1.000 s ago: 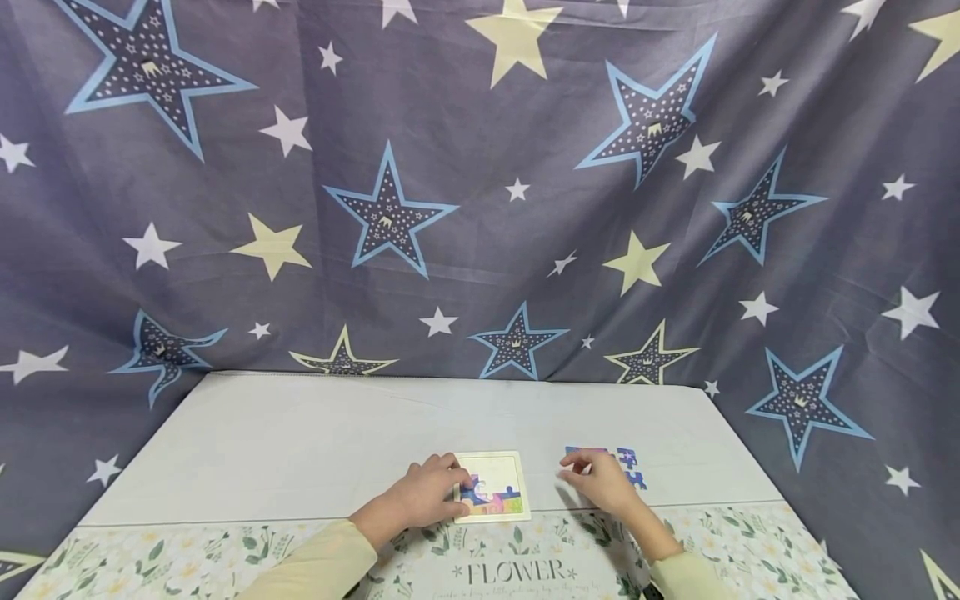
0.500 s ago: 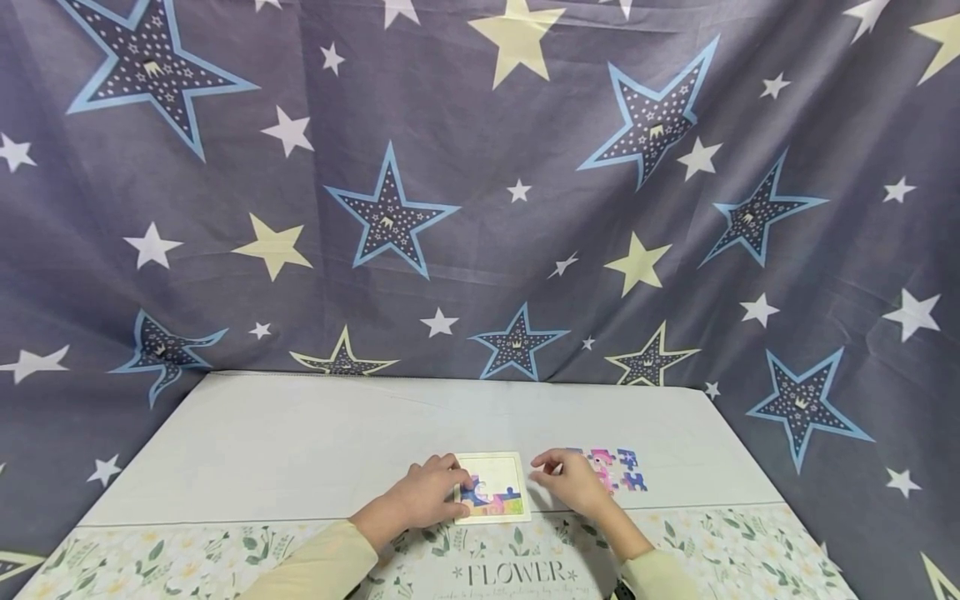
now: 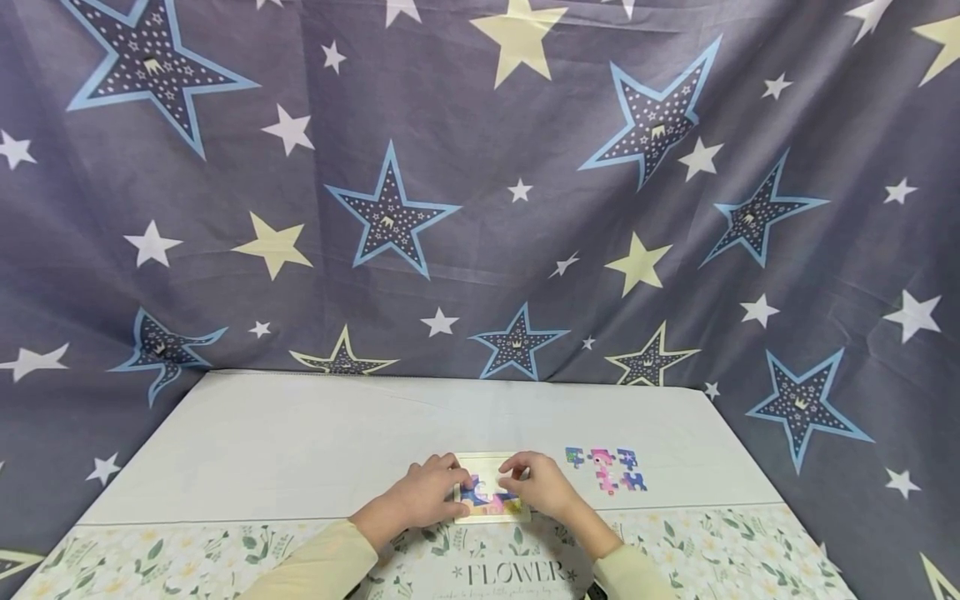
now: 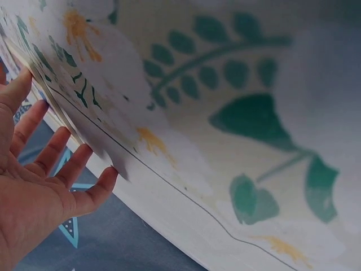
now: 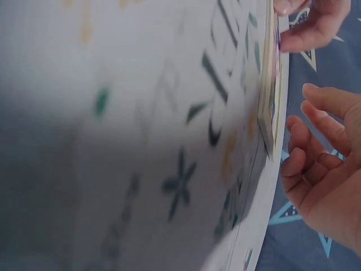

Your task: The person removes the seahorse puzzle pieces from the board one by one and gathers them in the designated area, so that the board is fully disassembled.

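A cream-framed jigsaw puzzle board lies on the table, its lower part filled with colourful pieces and its upper part bare. At its left edge my left hand holds the frame, thumb at the near corner and fingertips over the side. The left wrist view shows those fingers bent along the board's edge. Above the board's right side hovers my right hand, thumb and index finger brought close together. In the right wrist view its other fingers are curled in; I cannot tell whether a small piece sits between the fingertips.
Several loose jigsaw pieces, pink and blue, lie to the right of the board. The white table has a flower-printed strip along its near side. A star-patterned curtain hangs behind and at both sides.
My right hand has moved left from over the loose pieces to above the right part of the board, uncovering those pieces. My left hand has stayed at the board's left edge.
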The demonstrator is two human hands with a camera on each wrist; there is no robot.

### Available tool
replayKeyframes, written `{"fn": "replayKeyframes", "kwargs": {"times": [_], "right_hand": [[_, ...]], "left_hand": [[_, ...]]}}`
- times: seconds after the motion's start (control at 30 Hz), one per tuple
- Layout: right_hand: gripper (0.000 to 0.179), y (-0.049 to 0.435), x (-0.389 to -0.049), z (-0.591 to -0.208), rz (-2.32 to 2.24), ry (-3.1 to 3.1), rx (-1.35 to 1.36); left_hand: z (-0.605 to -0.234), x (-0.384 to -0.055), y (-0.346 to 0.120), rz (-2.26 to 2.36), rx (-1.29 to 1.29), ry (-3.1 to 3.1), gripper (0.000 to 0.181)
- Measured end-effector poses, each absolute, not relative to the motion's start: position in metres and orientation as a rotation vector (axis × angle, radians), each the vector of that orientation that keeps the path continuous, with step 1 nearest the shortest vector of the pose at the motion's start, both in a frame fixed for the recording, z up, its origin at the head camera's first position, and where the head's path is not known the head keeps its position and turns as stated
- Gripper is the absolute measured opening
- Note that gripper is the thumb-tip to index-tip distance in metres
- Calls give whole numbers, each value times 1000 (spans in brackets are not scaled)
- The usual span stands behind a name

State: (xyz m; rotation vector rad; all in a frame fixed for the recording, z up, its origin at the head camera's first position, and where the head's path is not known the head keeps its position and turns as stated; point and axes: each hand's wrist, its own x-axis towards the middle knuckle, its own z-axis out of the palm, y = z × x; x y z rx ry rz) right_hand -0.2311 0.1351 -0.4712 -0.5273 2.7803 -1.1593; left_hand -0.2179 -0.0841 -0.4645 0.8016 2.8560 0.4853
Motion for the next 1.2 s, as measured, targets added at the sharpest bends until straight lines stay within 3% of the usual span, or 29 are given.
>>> {"fn": "replayKeyframes", "kwargs": {"times": [0.57,0.97,1.2], "right_hand": [[11,115,-233,-482,-1084,2817,-559],[18,104,-233,-479,-1068,2793,-521],[10,103,-231,-478,-1029,2819,-494]], "left_hand": [[-468,-220,-82,461,809,2874,32],[-466,-218,-83,466,810,2880,33],[-466,-217,-83,463,792,2868,33]]}}
